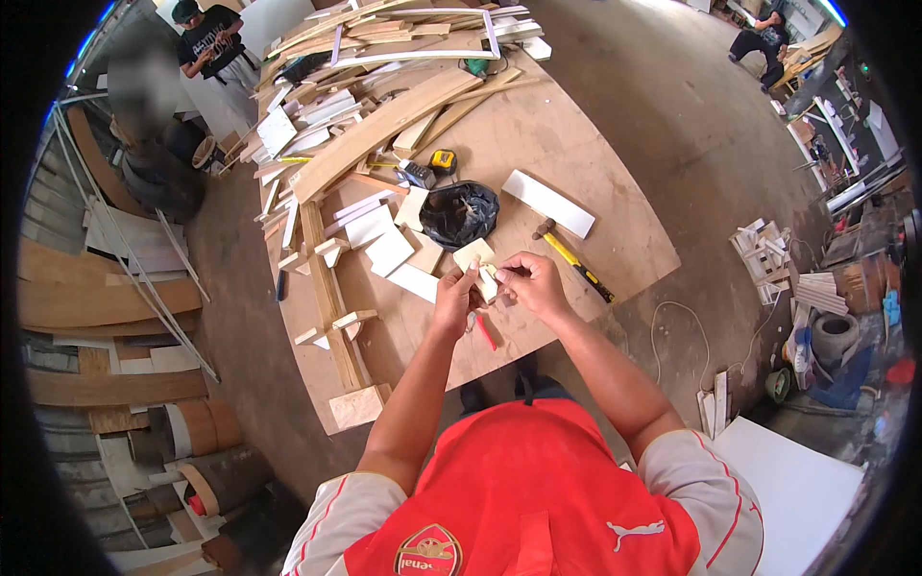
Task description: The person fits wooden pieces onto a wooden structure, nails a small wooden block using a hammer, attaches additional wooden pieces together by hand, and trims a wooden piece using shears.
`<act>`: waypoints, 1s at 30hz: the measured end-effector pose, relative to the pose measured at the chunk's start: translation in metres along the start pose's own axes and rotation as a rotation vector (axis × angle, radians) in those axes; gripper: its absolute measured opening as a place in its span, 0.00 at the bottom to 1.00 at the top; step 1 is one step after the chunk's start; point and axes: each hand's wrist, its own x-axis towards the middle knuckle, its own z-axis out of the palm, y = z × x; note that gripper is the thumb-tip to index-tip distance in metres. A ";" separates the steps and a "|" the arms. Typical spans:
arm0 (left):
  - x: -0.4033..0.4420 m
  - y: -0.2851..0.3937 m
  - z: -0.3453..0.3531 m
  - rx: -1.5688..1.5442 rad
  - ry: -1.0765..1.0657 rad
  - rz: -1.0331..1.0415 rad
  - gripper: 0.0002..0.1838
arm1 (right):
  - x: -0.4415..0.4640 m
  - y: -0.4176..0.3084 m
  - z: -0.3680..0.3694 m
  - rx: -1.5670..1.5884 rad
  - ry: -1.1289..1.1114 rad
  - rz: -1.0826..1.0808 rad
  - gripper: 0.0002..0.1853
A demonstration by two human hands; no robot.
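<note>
Both hands meet over the near part of the wooden table point(634, 235), around a small pale wooden piece point(487, 282). My left hand point(455, 300) grips it from the left between thumb and fingers. From the right, my right hand point(534, 286) pinches at its edge; whether something tiny is also between those fingertips is too small to tell. Just beyond lies a pale square block point(473, 252), partly overlapped by the hands. Below them rests a red-handled tool point(486, 332), its other end hidden. A hammer point(574, 259) with a yellow and black handle lies to the right.
A black plastic bag point(461, 213) stands beyond my hands, near a white board point(549, 204) and a yellow tape measure point(443, 161). A long wooden beam with brackets point(338, 307) lies left. Wood strips point(384, 115) pile up farther back. Two people point(213, 50) are in the background.
</note>
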 end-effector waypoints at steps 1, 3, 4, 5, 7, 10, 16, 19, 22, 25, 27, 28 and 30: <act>0.008 -0.015 -0.007 0.007 0.053 0.036 0.19 | 0.000 0.011 0.000 -0.014 0.030 -0.002 0.04; 0.020 -0.041 -0.021 0.048 0.205 0.064 0.21 | 0.003 0.034 0.000 -0.044 0.091 -0.006 0.05; 0.023 -0.050 -0.030 0.079 0.304 0.058 0.21 | 0.006 0.050 -0.002 0.003 0.098 0.035 0.05; 0.025 -0.060 -0.041 0.110 0.405 0.049 0.21 | 0.008 0.069 -0.003 0.049 0.104 0.078 0.05; 0.033 -0.083 -0.066 0.136 0.509 -0.015 0.21 | 0.011 0.090 -0.002 0.147 0.114 0.148 0.05; 0.041 -0.112 -0.103 0.187 0.591 -0.095 0.22 | 0.016 0.107 0.008 0.241 0.085 0.219 0.06; 0.035 -0.131 -0.105 0.069 0.864 0.054 0.25 | 0.026 0.127 0.046 0.201 0.088 0.392 0.06; 0.009 -0.117 -0.078 -0.032 0.728 0.058 0.30 | 0.027 0.151 0.079 0.277 0.072 0.362 0.06; -0.006 -0.130 -0.074 -0.124 0.613 0.014 0.24 | 0.016 0.159 0.103 0.109 0.041 0.348 0.06; -0.012 -0.137 -0.084 -0.285 0.532 0.002 0.15 | 0.009 0.176 0.123 -0.005 0.025 0.270 0.08; -0.016 -0.139 -0.090 -0.253 0.558 -0.005 0.11 | 0.002 0.176 0.125 -0.039 0.011 0.330 0.12; -0.017 -0.144 -0.096 -0.289 0.566 0.005 0.11 | -0.002 0.172 0.122 -0.181 0.041 0.358 0.15; -0.020 -0.144 -0.112 -0.362 0.579 0.031 0.10 | -0.007 0.165 0.117 -0.464 0.102 0.404 0.24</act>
